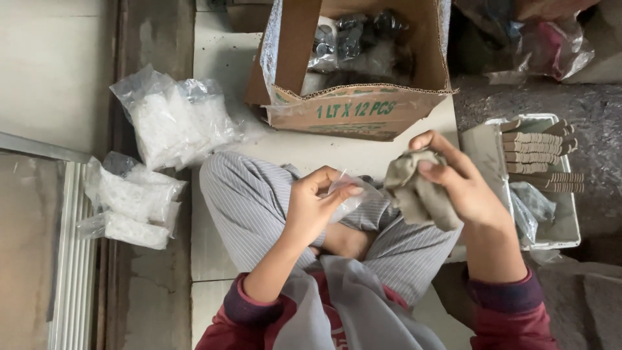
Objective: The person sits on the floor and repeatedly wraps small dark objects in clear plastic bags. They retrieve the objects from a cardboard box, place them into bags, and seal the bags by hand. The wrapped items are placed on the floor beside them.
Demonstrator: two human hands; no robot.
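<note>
My left hand (313, 209) pinches a small clear plastic bag (350, 196) over my lap. Just to its right, my right hand (457, 181) grips a bunched grey-brown cloth (414, 191). Bag and cloth almost touch. I sit cross-legged in striped grey trousers (246, 201) on a pale floor.
An open cardboard box (363, 107) holding shiny bagged parts stands just ahead. At the left lie clear bags of small white parts (172, 120), with more bags (133, 201) below them. On the right, a white tray (564, 227) holds stacked brown strips (538, 155).
</note>
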